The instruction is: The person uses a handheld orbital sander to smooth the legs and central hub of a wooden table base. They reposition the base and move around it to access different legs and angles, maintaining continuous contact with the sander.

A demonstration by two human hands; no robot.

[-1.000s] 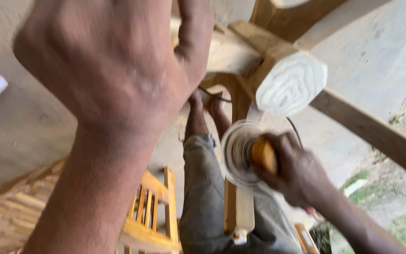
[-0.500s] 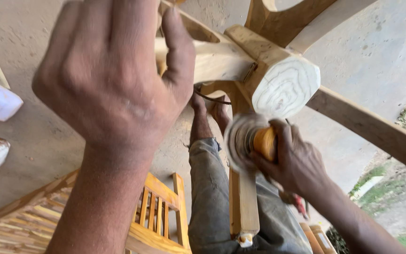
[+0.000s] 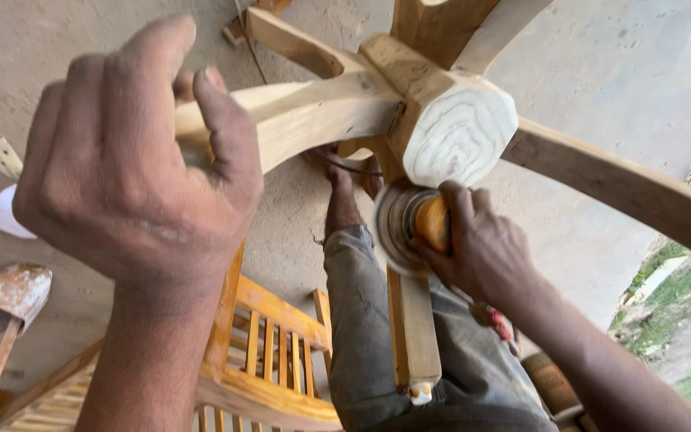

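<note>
Left hand (image 3: 133, 172) clamped round the pale, rough-hewn wooden rail (image 3: 313, 116). Right hand (image 3: 481, 248) wrapped round the orange-handled disc sander (image 3: 405, 224), just below the rail's octagonal end block (image 3: 457, 128). Block face looks sanded; rail probably still raw.

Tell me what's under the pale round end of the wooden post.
A sanding disc, gripped by the right hand. Below it, a wooden leg. The hand covers the tool's body.
</note>
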